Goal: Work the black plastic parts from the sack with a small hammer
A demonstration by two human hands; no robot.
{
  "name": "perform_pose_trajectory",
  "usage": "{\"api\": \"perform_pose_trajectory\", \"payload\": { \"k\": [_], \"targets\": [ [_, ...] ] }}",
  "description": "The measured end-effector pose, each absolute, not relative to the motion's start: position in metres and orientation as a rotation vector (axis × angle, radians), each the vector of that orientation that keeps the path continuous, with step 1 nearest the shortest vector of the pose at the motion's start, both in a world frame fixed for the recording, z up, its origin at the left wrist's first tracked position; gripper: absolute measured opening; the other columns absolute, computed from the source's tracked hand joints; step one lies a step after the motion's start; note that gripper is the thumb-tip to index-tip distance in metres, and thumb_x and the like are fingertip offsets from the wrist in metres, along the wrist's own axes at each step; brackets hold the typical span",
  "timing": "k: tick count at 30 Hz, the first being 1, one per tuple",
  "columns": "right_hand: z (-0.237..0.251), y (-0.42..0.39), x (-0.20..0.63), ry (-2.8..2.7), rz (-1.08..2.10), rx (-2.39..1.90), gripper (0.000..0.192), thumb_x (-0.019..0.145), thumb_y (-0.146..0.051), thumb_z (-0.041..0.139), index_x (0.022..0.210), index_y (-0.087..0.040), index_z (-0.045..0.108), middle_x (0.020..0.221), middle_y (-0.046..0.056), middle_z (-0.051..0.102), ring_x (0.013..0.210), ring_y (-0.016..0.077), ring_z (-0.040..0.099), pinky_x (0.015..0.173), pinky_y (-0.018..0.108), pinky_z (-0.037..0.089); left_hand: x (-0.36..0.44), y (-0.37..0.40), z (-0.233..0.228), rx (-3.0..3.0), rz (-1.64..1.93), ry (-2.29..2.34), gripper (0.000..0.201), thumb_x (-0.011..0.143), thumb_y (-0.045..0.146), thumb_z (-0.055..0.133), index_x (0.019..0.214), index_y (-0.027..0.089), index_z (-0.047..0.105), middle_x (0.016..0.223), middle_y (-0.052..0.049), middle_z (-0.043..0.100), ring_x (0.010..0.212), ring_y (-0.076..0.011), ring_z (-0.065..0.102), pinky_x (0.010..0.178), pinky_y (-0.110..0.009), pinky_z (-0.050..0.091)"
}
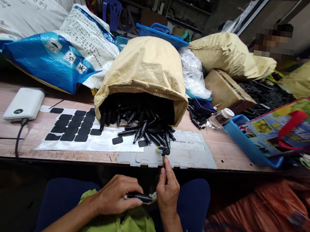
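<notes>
In my lap my left hand (pixel 117 195) grips a black pen-like tube (pixel 140 197) between thumb and fingers; it lies about level and points right. To its right, my right hand (pixel 168 189) pinches a thin stick (pixel 163 162) at the table's front edge. At the stick's upper end is a small dark round head (pixel 165 151), with a yellow-green bit beside it. Just beyond lie several loose black tubes (pixel 156 137), spilling from the open mouth of a tan sack (pixel 151 63). Whether the stick's head touches them, I cannot tell.
White sheet (pixel 105 143) with black rounded labels (pixel 70 130) lies left of a grey board (pixel 196 148). A white power bank (pixel 26 103) with cable sits at left. Right are a clear jar (pixel 220 117), a blue tray (pixel 252 143) and a colourful bag (pixel 295 124). A person is behind, right.
</notes>
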State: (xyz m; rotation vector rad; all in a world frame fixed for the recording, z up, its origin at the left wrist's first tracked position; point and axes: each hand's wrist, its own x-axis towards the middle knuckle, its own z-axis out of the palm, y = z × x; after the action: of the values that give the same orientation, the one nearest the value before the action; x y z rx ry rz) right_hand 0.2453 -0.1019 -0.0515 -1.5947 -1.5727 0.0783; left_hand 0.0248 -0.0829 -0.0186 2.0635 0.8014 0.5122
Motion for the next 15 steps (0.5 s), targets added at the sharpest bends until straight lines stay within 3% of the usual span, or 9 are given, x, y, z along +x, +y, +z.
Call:
{"api": "perform_pose_trajectory", "payload": {
  "k": [3, 8, 11, 15],
  "targets": [
    [-0.052, -0.102, 0.245, -1.573, 0.077, -1.575, 0.043, 0.104, -0.022, 0.048, 0.147, -0.02, 0.056, 0.136, 0.011, 0.067, 0.123, 0.0214, 0.067, 0.106, 0.035, 0.055, 0.026, -0.087, -0.064, 1.97, 0.31, 1.121, 0.022, 0.092, 0.039, 0.061, 0.105, 0.028, 0.075, 0.094, -0.003, 0.077, 0.086, -0.0218, 0.071, 0.073, -0.029, 0.05],
    [-0.054, -0.102, 0.245, -1.569, 0.091, -1.578, 0.044, 0.104, -0.021, 0.048, 0.148, -0.02, 0.055, 0.137, 0.011, 0.067, 0.123, 0.021, 0.066, 0.106, 0.035, 0.055, 0.02, -0.081, -0.104, 1.902, 0.098, 1.262, 0.054, 0.086, 0.034, 0.065, 0.14, 0.03, 0.06, 0.13, -0.01, 0.071, 0.117, -0.0311, 0.067, 0.093, -0.039, 0.053],
    [-0.053, -0.102, 0.245, -1.568, 0.094, -1.577, 0.045, 0.104, -0.02, 0.048, 0.148, -0.019, 0.054, 0.137, 0.011, 0.067, 0.123, 0.0203, 0.067, 0.106, 0.033, 0.054, 0.023, -0.081, -0.071, 1.969, 0.14, 1.116, 0.053, 0.082, 0.032, 0.07, 0.135, 0.028, 0.065, 0.125, -0.011, 0.072, 0.113, -0.0305, 0.068, 0.094, -0.039, 0.052],
    [-0.053, -0.102, 0.245, -1.57, 0.067, -1.577, 0.044, 0.104, -0.021, 0.048, 0.147, -0.019, 0.056, 0.136, 0.011, 0.067, 0.123, 0.0207, 0.067, 0.105, 0.033, 0.055, 0.031, -0.077, 0.009, 1.912, 0.28, 0.773, 0.033, 0.085, 0.037, 0.073, 0.118, 0.03, 0.074, 0.097, -0.002, 0.076, 0.084, -0.0194, 0.069, 0.073, -0.026, 0.051]
  ]
}}
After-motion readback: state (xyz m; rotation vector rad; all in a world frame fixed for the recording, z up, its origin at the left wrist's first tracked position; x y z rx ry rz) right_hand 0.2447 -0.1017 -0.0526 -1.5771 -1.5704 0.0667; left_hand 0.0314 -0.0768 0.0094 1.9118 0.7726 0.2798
